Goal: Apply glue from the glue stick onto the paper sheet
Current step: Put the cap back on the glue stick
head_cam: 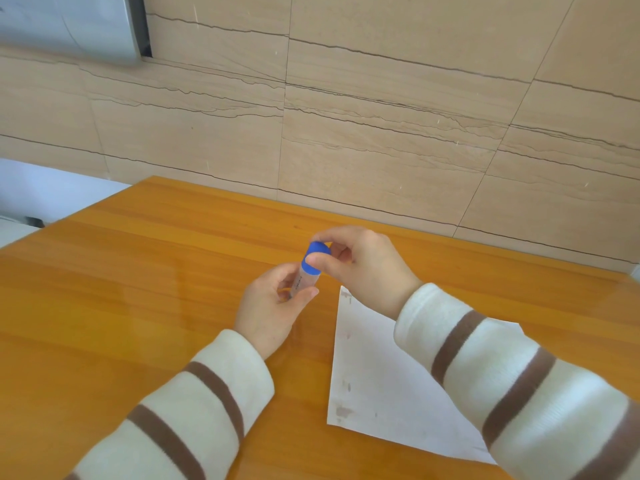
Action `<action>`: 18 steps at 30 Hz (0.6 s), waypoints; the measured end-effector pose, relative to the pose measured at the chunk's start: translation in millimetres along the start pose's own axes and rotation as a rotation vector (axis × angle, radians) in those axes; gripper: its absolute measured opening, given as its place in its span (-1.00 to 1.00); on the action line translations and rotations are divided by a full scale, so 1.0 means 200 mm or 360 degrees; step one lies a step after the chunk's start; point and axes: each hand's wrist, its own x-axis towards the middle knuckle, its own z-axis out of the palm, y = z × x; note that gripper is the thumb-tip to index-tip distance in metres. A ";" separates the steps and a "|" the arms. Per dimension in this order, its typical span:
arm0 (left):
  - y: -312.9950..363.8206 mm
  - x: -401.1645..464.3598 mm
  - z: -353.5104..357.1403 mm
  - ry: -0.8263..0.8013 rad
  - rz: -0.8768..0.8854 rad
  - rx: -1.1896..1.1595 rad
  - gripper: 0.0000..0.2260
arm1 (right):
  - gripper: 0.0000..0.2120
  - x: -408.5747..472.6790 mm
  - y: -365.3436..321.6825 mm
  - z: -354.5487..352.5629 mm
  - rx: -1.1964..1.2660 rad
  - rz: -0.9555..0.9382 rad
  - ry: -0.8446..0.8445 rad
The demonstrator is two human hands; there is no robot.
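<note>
Above the wooden surface (138, 271), the left hand (273, 306) grips the glue stick (304, 275) by its barrel while the right hand (363, 268) pinches its blue cap (316, 256), so uncapping seems underway; next, pull the cap off and bring the tip to the paper sheet (381, 386) lying just right.

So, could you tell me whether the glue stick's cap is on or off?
On: the blue cap sits on the glue stick, pinched by the right hand.

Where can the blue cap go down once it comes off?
The wooden table is bare left of the left hand, out to its left edge. A bare strip also runs between the hands and the wall. The right side is crowded: the paper sheet lies under the right hand.
</note>
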 end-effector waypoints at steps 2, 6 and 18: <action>0.00 0.00 0.00 0.0006 -0.0024 -0.0038 -0.78 | -0.78 0.01 0.00 0.01 0.0001 0.0000 0.0000; 0.00 0.01 0.00 0.0030 -0.0046 -0.0059 -0.79 | -0.76 0.02 0.00 0.02 0.0012 0.0020 -0.0003; -0.03 0.02 -0.01 0.0040 -0.0070 0.0011 -0.76 | -0.67 0.03 0.00 0.03 0.0036 0.0012 -0.0024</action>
